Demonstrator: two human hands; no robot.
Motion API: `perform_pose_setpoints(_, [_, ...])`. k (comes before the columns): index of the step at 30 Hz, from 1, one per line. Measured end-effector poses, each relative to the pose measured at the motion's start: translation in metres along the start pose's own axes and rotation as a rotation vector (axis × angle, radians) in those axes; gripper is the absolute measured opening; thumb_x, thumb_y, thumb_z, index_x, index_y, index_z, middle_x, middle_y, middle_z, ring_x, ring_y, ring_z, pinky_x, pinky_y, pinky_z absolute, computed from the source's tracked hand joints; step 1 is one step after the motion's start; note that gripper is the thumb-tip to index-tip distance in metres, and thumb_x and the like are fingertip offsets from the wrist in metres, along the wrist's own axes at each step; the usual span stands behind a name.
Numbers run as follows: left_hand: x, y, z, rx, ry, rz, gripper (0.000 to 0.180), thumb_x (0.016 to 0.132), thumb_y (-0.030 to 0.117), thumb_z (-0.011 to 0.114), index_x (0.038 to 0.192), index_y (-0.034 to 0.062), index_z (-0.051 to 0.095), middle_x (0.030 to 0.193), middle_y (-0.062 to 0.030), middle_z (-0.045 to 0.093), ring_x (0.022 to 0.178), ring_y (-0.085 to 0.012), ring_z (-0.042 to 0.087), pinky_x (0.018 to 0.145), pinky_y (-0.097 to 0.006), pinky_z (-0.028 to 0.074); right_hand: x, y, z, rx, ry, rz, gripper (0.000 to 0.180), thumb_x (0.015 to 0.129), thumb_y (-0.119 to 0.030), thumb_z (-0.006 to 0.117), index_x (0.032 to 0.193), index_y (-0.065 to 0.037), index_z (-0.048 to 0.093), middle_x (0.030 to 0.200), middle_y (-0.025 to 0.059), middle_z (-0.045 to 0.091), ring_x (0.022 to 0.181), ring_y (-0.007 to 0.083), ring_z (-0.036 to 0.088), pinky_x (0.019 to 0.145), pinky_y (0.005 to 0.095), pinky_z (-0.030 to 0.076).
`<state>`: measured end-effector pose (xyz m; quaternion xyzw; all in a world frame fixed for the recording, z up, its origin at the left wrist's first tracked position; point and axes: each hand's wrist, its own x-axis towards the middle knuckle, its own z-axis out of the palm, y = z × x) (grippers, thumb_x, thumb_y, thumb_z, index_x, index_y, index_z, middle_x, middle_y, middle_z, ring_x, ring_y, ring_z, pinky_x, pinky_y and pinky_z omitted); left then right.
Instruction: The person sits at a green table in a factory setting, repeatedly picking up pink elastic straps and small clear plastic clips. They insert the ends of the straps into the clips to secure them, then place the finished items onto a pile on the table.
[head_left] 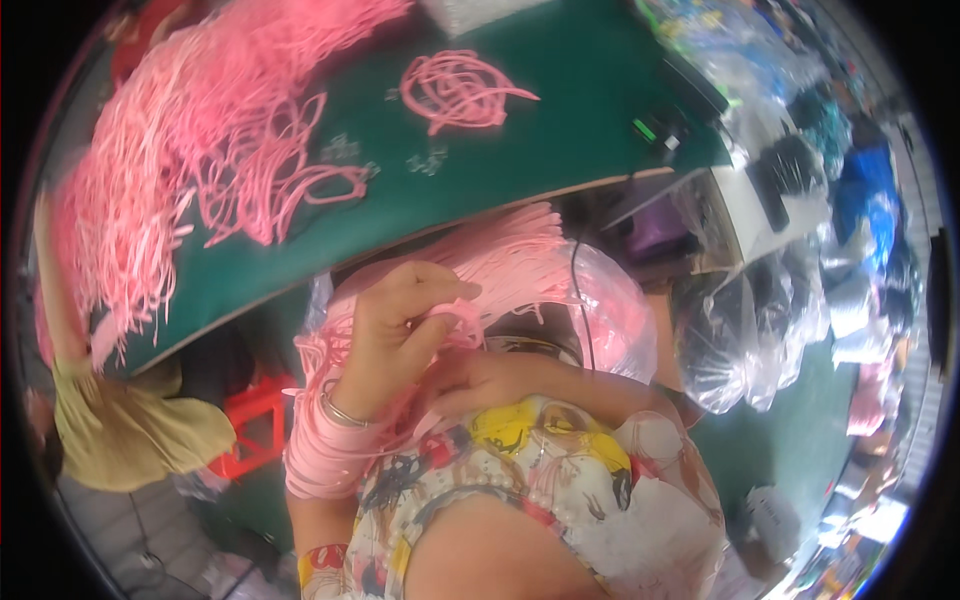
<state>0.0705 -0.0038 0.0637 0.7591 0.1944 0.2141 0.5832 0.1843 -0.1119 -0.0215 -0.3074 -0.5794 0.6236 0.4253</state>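
My left hand [400,315] is raised in front of my body, its thumb and fingers closed on a looped pink cord [462,325]. A thick coil of pink cords [322,455] hangs around my left forearm, below a bracelet [345,412]. Just beneath, my right hand [478,380] reaches in from the right with curled fingers at the same cords; its fingertips are partly hidden and blurred. Behind both hands lies a dense bundle of straight pink cords [520,245], beside a clear plastic bag [615,310].
A green table [560,120] bears a large heap of pink cords [200,110], a loose cord coil [455,90] and small clear pieces [428,161]. Another person's yellow sleeve [130,425] shows at left near a red stool [262,425]. Plastic bags [740,340] stand at right.
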Motion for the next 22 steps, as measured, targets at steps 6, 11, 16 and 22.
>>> perform_pose_setpoints(6, [0.040, 0.003, 0.037, 0.065, -0.137, 0.023, 0.029, 0.075, -0.011, 0.050, 0.099, -0.0059, 0.067, 0.096, -0.0114, 0.061, 0.092, -0.0186, 0.058, 0.080, -0.026, 0.045, -0.017, 0.005, -0.007, 0.022, -0.011, -0.051, 0.015, 0.090, -0.014, 0.059, 0.090, 0.001, 0.062, 0.082, 0.0101, 0.064, 0.075, 0.0190, 0.061, 0.070, 0.0311, 0.048])
perform_pose_setpoints(11, [0.059, -0.007, 0.057, 0.027, -0.152, -0.063, 0.022, 0.077, -0.006, 0.056, 0.096, -0.0038, 0.068, 0.084, -0.0099, 0.063, 0.070, -0.0126, 0.057, 0.060, -0.024, 0.045, -0.026, 0.014, -0.009, 0.145, 0.014, -0.092, 0.015, 0.092, -0.013, 0.057, 0.089, 0.001, 0.060, 0.078, 0.0054, 0.061, 0.073, 0.0117, 0.056, 0.069, 0.0288, 0.047])
perform_pose_setpoints(16, [0.076, -0.024, 0.069, 0.032, -0.205, -0.179, 0.019, 0.077, -0.008, 0.058, 0.094, -0.0050, 0.067, 0.083, -0.0030, 0.065, 0.073, -0.0059, 0.057, 0.061, -0.020, 0.045, -0.033, 0.024, -0.014, 0.117, 0.077, -0.138, 0.014, 0.092, -0.012, 0.057, 0.089, 0.001, 0.060, 0.080, 0.0048, 0.061, 0.074, 0.0101, 0.055, 0.069, 0.0276, 0.046])
perform_pose_setpoints(22, [0.090, -0.029, 0.085, -0.039, -0.180, -0.055, 0.024, 0.082, -0.005, 0.053, 0.100, 0.0013, 0.069, 0.085, -0.0038, 0.067, 0.074, -0.0050, 0.057, 0.062, -0.018, 0.045, -0.041, 0.022, -0.019, 0.063, 0.151, -0.123, 0.015, 0.090, -0.013, 0.059, 0.094, 0.001, 0.063, 0.082, 0.0064, 0.063, 0.076, 0.0116, 0.058, 0.071, 0.0280, 0.046])
